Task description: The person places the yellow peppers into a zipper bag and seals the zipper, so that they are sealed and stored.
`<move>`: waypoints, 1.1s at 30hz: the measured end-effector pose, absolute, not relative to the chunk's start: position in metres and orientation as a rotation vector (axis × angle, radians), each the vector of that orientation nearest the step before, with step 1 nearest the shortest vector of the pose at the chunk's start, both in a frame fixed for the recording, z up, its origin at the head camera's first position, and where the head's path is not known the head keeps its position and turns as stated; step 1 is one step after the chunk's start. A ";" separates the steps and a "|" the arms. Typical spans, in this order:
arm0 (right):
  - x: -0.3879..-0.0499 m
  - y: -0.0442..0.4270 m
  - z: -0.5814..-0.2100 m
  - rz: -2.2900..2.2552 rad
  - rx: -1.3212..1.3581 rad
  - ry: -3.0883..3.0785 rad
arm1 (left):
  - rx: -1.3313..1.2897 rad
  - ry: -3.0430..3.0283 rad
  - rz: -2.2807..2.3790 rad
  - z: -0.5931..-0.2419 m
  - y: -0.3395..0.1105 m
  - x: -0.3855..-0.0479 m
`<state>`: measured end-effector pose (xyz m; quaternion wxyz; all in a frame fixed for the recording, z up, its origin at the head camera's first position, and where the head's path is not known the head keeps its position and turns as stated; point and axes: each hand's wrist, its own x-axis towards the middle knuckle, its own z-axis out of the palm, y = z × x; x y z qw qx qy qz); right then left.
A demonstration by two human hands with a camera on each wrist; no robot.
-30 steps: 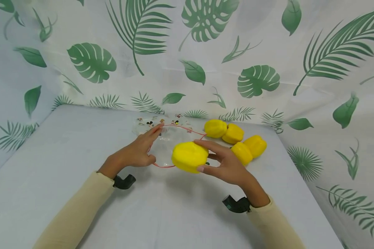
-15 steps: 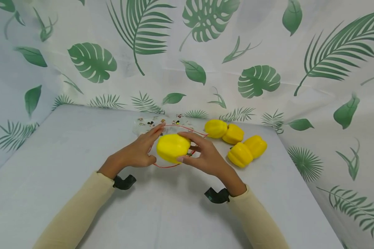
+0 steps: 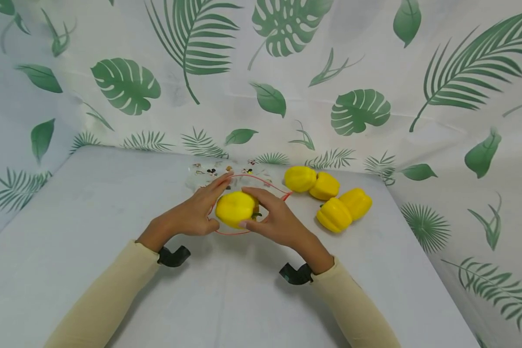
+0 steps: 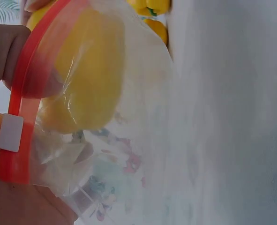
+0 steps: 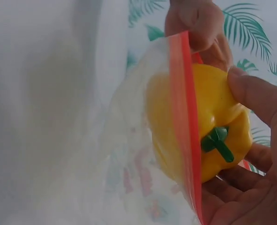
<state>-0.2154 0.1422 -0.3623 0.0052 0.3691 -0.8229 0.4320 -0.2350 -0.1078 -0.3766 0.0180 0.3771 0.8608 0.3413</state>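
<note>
The left hand [image 3: 190,212] has fingers and thumb apart, apparently to hold wide the red mouth [image 5: 187,117] of the bag [image 5: 138,140]. The right hand [image 3: 275,216] grips a pepper [image 3: 235,209] near its stem [image 5: 218,139], perhaps so the other end stays free inside. Four more peppers [image 3: 334,215] lie toward the counter's far right corner.

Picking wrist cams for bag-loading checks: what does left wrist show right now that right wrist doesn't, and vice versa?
Left wrist only: the white slider on the red rim of the clear bag, and parts of other yellow peppers at the top.

Right wrist only: the green stem of the held pepper, and the right hand gripping it with thumb and fingers.

Both: held pepper partly behind clear film, red rim, left hand, leaf-print backdrop.
</note>
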 end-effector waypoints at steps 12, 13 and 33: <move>-0.215 0.138 -0.369 1.232 1.099 -2.640 | 1.186 2.674 1.068 -0.372 -0.107 -0.231; -0.215 0.138 -0.369 1.222 1.091 -2.643 | 1.185 2.675 1.073 -0.372 -0.107 -0.231; -0.212 0.143 -0.368 1.049 1.023 -2.687 | 1.180 2.712 1.088 -0.372 -0.112 -0.234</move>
